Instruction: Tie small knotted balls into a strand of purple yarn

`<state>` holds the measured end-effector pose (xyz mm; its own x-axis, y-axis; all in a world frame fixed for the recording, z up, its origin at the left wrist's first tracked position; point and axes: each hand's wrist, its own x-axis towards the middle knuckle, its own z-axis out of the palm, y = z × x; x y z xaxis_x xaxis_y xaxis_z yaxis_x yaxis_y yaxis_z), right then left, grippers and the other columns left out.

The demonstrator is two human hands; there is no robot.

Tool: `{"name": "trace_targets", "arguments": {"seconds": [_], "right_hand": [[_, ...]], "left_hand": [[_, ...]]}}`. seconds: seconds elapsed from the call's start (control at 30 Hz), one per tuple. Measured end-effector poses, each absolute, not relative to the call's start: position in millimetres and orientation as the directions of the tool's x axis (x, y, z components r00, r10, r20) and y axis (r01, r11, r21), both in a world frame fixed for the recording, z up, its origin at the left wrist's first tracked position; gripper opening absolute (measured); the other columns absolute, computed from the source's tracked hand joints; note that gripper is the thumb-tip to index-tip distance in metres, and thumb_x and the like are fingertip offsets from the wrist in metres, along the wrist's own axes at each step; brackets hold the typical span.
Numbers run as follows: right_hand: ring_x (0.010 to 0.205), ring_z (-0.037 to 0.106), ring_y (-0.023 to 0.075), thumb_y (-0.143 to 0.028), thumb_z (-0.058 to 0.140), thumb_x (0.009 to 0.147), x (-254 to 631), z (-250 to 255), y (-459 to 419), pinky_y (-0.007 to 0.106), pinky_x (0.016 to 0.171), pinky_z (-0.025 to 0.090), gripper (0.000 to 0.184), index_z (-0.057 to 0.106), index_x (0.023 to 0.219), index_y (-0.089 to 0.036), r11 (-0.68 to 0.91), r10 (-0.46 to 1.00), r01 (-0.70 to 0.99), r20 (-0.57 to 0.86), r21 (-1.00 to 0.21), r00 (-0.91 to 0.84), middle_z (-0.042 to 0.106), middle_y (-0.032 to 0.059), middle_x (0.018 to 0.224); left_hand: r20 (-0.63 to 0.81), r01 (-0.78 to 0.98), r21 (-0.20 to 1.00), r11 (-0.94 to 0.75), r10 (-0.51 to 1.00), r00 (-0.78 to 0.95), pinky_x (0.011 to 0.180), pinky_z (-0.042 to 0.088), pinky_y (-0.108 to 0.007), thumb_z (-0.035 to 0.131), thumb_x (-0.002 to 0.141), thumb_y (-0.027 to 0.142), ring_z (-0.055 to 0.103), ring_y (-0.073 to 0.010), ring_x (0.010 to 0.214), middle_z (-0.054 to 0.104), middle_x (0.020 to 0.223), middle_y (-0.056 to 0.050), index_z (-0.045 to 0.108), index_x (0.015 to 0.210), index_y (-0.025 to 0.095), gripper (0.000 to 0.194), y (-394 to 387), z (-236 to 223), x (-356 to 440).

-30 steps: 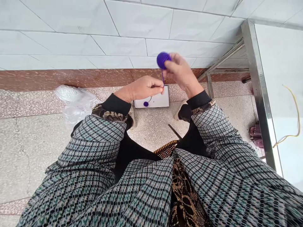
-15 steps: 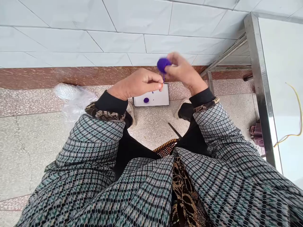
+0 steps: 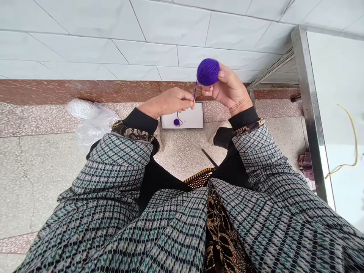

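A purple ball of yarn (image 3: 208, 71) is gripped in the fingers of my right hand (image 3: 231, 89), raised in front of the wall. From its left side a taut purple strand (image 3: 195, 89) runs down to my left hand (image 3: 173, 102), whose thumb and fingertips pinch it. Below my left hand, a smaller purple yarn ball (image 3: 176, 122) lies in a shallow white box (image 3: 193, 115) on the floor. A loose strand rises from that small ball toward my left hand; part of its path is hidden behind the fingers.
Crumpled clear plastic (image 3: 92, 121) lies on the floor at the left. A metal-framed table (image 3: 311, 102) stands at the right, with a yellow cord (image 3: 355, 140) on its white top. A woven seat edge (image 3: 200, 177) shows between my legs. A tiled wall (image 3: 142, 49) rises ahead.
My right hand has turned, so the yarn ball now shows more fully and sits slightly higher and to the right. My left hand keeps its pinch. The small ball in the box has shifted slightly.
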<state>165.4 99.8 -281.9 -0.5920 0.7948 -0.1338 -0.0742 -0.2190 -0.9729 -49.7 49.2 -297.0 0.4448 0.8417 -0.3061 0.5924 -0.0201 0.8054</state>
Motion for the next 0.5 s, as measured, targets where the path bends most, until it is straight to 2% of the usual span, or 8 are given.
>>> {"name": "trace_targets", "arguments": {"seconds": [0.07,0.13,0.23,0.3,0.4,0.5], "right_hand": [[0.085,0.064,0.0117,-0.062,0.073,0.091,166,-281,100,0.026,0.079,0.056,0.051,0.050,0.116,-0.024,-0.217,0.803,-0.049,-0.150,-0.975,-0.577,0.057,-0.0008,0.099],[0.085,0.062,0.0118,-0.062,0.077,0.084,169,-278,102,0.026,0.081,0.056,0.056,0.050,0.114,-0.024,-0.262,0.802,-0.108,-0.154,-0.959,-0.578,0.056,-0.0002,0.101],[0.082,0.055,0.0107,-0.055,0.091,0.064,181,-271,110,0.024,0.087,0.056,0.066,0.050,0.107,-0.024,-0.297,0.846,-0.330,-0.087,-0.896,-0.525,0.057,-0.0004,0.101],[0.084,0.051,0.0107,-0.053,0.094,0.059,194,-266,118,0.021,0.092,0.055,0.067,0.050,0.100,-0.025,-0.230,0.897,-0.455,-0.006,-0.860,-0.443,0.058,0.0001,0.102],[0.098,0.054,0.0125,-0.058,0.086,0.071,209,-261,125,0.020,0.101,0.051,0.052,0.052,0.092,-0.025,-0.130,0.940,-0.507,0.057,-0.852,-0.337,0.061,0.0026,0.105],[0.111,0.058,0.0163,-0.057,0.080,0.080,214,-257,126,0.024,0.106,0.053,0.040,0.058,0.094,-0.027,-0.161,0.952,-0.473,-0.011,-0.866,-0.305,0.064,0.0039,0.102]], "left_hand": [[-0.352,0.619,0.785,-0.016,0.811,0.468,0.074,0.048,-0.029,0.060,0.089,0.029,0.059,-0.0150,0.069,0.064,0.070,-0.001,0.073,0.080,0.017,0.019,50,-298,-49],[-0.402,0.652,0.758,-0.010,0.780,0.479,0.075,0.047,-0.029,0.061,0.088,0.029,0.061,-0.0154,0.070,0.066,0.072,-0.002,0.072,0.079,0.017,0.019,50,-301,-49],[-0.482,0.685,0.728,0.018,0.724,0.493,0.078,0.047,-0.029,0.062,0.087,0.029,0.064,-0.0165,0.075,0.072,0.078,-0.003,0.073,0.079,0.017,0.018,46,-309,-49],[-0.531,0.699,0.713,0.044,0.686,0.498,0.079,0.046,-0.029,0.062,0.086,0.030,0.065,-0.0173,0.079,0.075,0.083,-0.005,0.072,0.077,0.017,0.018,40,-320,-51],[-0.586,0.733,0.677,0.059,0.647,0.489,0.076,0.044,-0.030,0.061,0.084,0.033,0.061,-0.0180,0.076,0.073,0.080,-0.006,0.067,0.072,0.019,0.020,30,-343,-63],[-0.565,0.751,0.658,0.058,0.696,0.442,0.073,0.043,-0.031,0.060,0.081,0.039,0.059,-0.0190,0.071,0.070,0.073,-0.005,0.066,0.071,0.020,0.022,23,-369,-90]]}}
